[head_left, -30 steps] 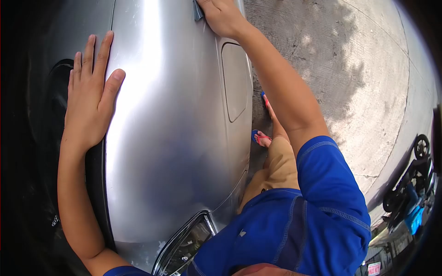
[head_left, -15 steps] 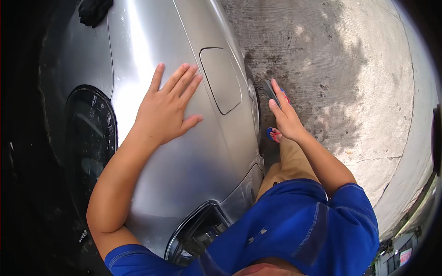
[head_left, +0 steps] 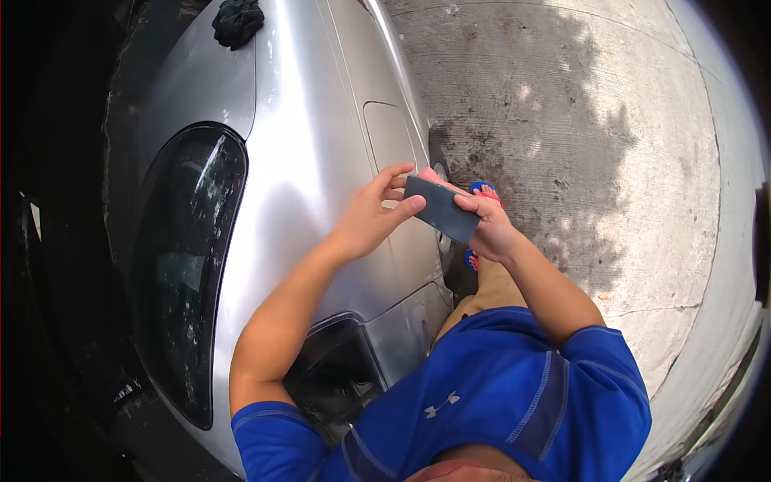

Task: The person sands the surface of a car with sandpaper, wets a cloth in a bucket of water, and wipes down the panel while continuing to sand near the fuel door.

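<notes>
A dark grey rectangular piece of sandpaper (head_left: 442, 210) is held up between my hands, beside the silver car's rear side. Something pink (head_left: 430, 174) shows behind its upper edge; its kind is mostly hidden. My right hand (head_left: 491, 225) grips the right end, thumb on the grey face and fingers underneath. At the left end is my left hand (head_left: 377, 210), its thumb on the near corner and its curled fingers by the far edge, partly hidden. The silver body panel (head_left: 313, 241) and the fuel door (head_left: 388, 136) lie below and beyond my left hand.
A black crumpled cloth (head_left: 238, 22) rests on the car's trunk area. The dark rear window (head_left: 189, 265) is on the left, a side window (head_left: 337, 369) nearer me. Concrete ground (head_left: 546, 120) stretches to the right, with my sandalled foot (head_left: 486, 191) beside the wheel.
My left hand has lifted off the car panel and moved right to the sandpaper. My right hand has turned the sandpaper so its grey face shows. The view has shifted.
</notes>
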`<state>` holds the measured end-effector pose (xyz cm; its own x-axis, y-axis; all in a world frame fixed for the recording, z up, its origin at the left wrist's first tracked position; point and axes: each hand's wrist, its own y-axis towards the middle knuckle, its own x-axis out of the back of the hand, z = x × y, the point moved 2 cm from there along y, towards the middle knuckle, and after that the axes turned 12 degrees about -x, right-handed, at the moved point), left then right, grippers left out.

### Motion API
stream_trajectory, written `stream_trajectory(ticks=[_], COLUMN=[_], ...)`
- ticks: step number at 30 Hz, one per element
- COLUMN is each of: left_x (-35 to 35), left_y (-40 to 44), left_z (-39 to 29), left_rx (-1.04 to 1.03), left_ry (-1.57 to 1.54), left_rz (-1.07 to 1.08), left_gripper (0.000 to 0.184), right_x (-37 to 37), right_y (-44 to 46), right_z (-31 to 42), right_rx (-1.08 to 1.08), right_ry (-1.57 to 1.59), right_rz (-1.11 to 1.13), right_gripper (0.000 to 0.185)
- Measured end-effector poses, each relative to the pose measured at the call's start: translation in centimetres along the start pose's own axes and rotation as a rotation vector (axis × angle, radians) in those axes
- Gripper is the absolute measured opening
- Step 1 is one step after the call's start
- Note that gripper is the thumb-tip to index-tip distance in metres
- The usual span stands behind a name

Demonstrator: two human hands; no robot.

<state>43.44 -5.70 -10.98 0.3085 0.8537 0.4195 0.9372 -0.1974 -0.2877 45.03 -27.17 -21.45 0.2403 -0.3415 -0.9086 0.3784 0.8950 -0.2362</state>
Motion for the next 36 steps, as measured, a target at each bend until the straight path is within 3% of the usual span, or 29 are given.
stream_trajectory(ticks=[2, 5, 6, 8, 10, 11, 13, 14, 17, 21, 23, 25, 28, 30, 33, 34, 35, 36], left_x=[-0.9, -0.5, 0.0, 1.5, 4.7, 5.2, 4.1, 3.8, 1.5, 9.6, 14.1, 14.9, 14.5, 14.5, 16.1, 16.2, 16.1, 16.3], left_y=[-1.2, -3.6, -4.5, -6.3, -7.5, -7.8, -7.9, -7.7, -4.3, 5.8, 10.0, 10.7, 4.7, -0.8, -5.1, -4.8, -4.6, -4.4], left_z=[0.3, 0.0, -0.5, -4.4, -3.6, -2.7, 0.4, 2.1, 6.1, 4.6, 5.1, 5.2, 4.2, 1.8, -0.8, -0.7, -0.5, -0.4], left_rx=[-0.073, 0.011, 0.075, 0.217, -0.066, -0.213, -0.173, -0.154, -0.188, -0.065, -0.104, -0.126, -0.332, -0.200, 0.105, 0.093, 0.078, 0.062], left_ry=[-0.270, -0.270, -0.086, 0.281, 1.066, 1.451, 1.583, 1.649, 1.550, 1.671, 1.659, 1.725, 1.550, 1.470, 1.541, 1.524, 1.508, 1.494], left_rz=[-0.023, -0.107, -0.086, -0.037, -0.091, -0.107, 0.103, 0.208, 0.366, -0.063, -0.209, -0.150, 0.219, 0.290, 0.152, 0.119, 0.099, 0.087], left_gripper=[0.057, 0.044, 0.043, 0.041, 0.051, 0.056, 0.075, 0.085, 0.100, 0.093, 0.091, 0.090, 0.090, 0.093, 0.099, 0.100, 0.101, 0.101], right_x=[-1.2, -4.1, -5.3, -5.5, -7.2, -6.2, -2.7, -2.0, 0.6, 1.3, -0.2, -1.6, -2.2, -2.4, -2.6, -2.6, -2.7, -2.1], right_y=[-0.8, -2.5, -3.3, -3.2, -3.1, -2.2, 0.1, 0.4, 0.3, 1.6, 3.3, 4.6, 5.3, 11.3, 27.1, 32.1, 35.6, 36.9], right_z=[-0.4, -0.9, -1.3, -3.2, -3.5, -3.9, -5.8, -6.8, -11.7, -15.0, -17.4, -19.1, -20.2, -13.6, 4.0, 10.2, 16.4, 16.7], right_rx=[-0.034, -0.127, -0.162, -0.012, 0.100, 0.183, 0.336, 0.294, 0.188, 0.405, 0.451, 0.499, 0.497, 0.577, 0.806, 0.805, 0.571, 0.637], right_ry=[-0.133, -0.118, -0.060, -0.149, -0.207, -0.380, -0.716, -0.797, -0.779, -0.957, -1.164, -1.372, -1.551, -1.528, -1.425, -1.415, -1.439, -1.476], right_rz=[0.019, 0.122, 0.150, 0.058, -0.117, -0.222, -0.434, -0.477, -0.435, -0.467, -0.318, -0.141, -0.123, -0.249, -0.518, -0.560, -0.443, -0.515], right_gripper=[0.069, 0.071, 0.073, 0.075, 0.077, 0.078, 0.078, 0.076, 0.075, 0.075, 0.076, 0.078, 0.081, 0.081, 0.081, 0.078, 0.078, 0.081])
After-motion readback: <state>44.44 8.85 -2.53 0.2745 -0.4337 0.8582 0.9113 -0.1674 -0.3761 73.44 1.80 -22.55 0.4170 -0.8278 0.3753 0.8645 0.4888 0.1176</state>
